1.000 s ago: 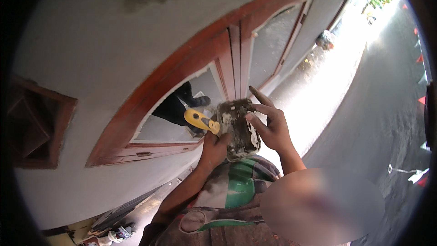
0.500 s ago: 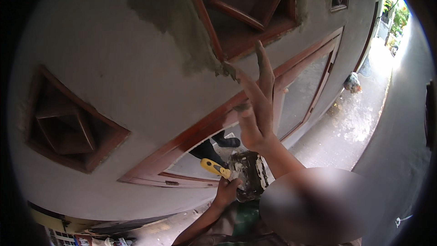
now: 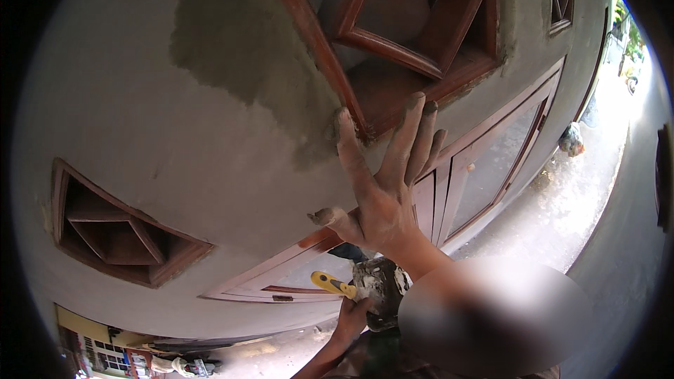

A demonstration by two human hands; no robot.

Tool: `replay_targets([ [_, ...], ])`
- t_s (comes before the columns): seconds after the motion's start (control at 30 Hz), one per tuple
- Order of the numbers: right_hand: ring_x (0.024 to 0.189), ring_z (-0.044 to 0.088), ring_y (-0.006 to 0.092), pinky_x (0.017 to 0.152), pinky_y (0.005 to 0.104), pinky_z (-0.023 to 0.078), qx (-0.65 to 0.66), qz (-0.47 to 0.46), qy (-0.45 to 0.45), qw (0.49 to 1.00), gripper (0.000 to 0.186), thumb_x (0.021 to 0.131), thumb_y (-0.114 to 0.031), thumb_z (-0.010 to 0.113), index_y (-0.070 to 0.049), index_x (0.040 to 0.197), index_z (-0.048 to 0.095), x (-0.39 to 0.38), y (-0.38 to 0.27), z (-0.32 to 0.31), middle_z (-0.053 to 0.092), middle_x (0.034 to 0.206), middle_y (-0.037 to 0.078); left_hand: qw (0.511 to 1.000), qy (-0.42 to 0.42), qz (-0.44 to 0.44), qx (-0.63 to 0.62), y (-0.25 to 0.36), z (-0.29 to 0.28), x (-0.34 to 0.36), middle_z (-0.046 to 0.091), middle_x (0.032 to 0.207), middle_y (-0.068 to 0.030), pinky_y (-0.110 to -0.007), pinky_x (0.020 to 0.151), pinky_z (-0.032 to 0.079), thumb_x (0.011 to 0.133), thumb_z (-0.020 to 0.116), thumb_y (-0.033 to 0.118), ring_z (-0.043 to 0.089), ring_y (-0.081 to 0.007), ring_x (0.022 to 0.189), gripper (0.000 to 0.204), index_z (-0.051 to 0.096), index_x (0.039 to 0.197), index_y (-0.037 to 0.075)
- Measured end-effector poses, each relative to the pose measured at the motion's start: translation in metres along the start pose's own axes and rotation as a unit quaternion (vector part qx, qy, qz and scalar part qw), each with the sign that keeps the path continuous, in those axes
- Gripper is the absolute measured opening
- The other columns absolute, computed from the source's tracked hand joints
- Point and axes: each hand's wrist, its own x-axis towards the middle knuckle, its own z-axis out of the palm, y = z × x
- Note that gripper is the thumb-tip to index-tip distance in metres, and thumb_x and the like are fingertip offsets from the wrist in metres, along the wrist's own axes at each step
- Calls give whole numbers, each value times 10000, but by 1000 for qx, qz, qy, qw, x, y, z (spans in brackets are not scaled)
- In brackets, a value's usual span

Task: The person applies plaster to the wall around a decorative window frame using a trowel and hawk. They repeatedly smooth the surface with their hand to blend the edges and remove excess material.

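My right hand [image 3: 386, 203] is raised to the wall, fingers stretched and spread, coated in grey plaster. Its index fingertip meets or nearly meets the wall beside the lower corner of a reddish-brown wooden window frame [image 3: 333, 63]. Left of that frame lies a damp, darker plaster patch [image 3: 232, 35]. Lower down, my left hand [image 3: 353, 317] is closed on the edge of a dark, plaster-smeared tub [image 3: 382, 305]. A scraper with a yellow handle [image 3: 332, 284] rests at the tub's edge, against my left hand; its blade is mostly hidden.
A smaller wooden vent frame [image 3: 133, 228] is set in the wall at left. Below my right hand is a reddish door frame with glass panes [image 3: 484, 161]. A narrow alley [image 3: 569, 210] runs off at right, with a bag [image 3: 571, 139] by the wall. Another wall [image 3: 632, 267] bounds it.
My right hand has turned and its fingers have spread wider, the thumb now out to the left. The view has shifted, so the window frame sits lower. My left hand still holds the tub.
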Motion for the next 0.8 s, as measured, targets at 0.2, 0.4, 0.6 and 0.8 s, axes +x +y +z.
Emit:
replay_targets([
  [0.2, 1533, 9, 560, 1158, 712, -94, -29, -1, -11, 1000, 838, 922, -838, 353, -238, 1435, 634, -15, 5, 5, 142, 1659, 337, 998, -26, -42, 37, -25, -19, 14, 655, 1202, -102, -332, 945, 539, 957, 540, -9, 637, -188, 1129, 410, 484, 1363, -11],
  [0.4, 1538, 25, 549, 1169, 702, -98, -24, -15, -51, 998, 827, 908, -842, 377, -243, 1399, 666, -46, 6, 8, 162, 1673, 294, 996, -59, -32, 50, -55, -38, 31, 651, 1171, -102, -337, 937, 523, 938, 575, 6, 632, -180, 1091, 372, 519, 1305, -11],
  [0.6, 1521, 142, 561, 1207, 654, 83, 197, -34, 7, 980, 822, 899, -808, 468, -161, 1347, 706, -60, 13, 15, 199, 1657, 313, 993, -40, -37, 106, -46, -41, 32, 665, 1068, -49, -305, 908, 485, 919, 606, 15, 614, -156, 1002, 253, 622, 1171, 9],
  [0.8, 1506, 229, 548, 1206, 599, 178, 352, 66, -140, 923, 1051, 811, -931, 376, -44, 1225, 758, -72, 23, -43, 224, 1623, 372, 904, -54, 159, 394, -51, -53, 32, 671, 1152, -177, -394, 1031, 451, 900, 601, 44, 612, -301, 1126, 177, 713, 1036, 54],
])
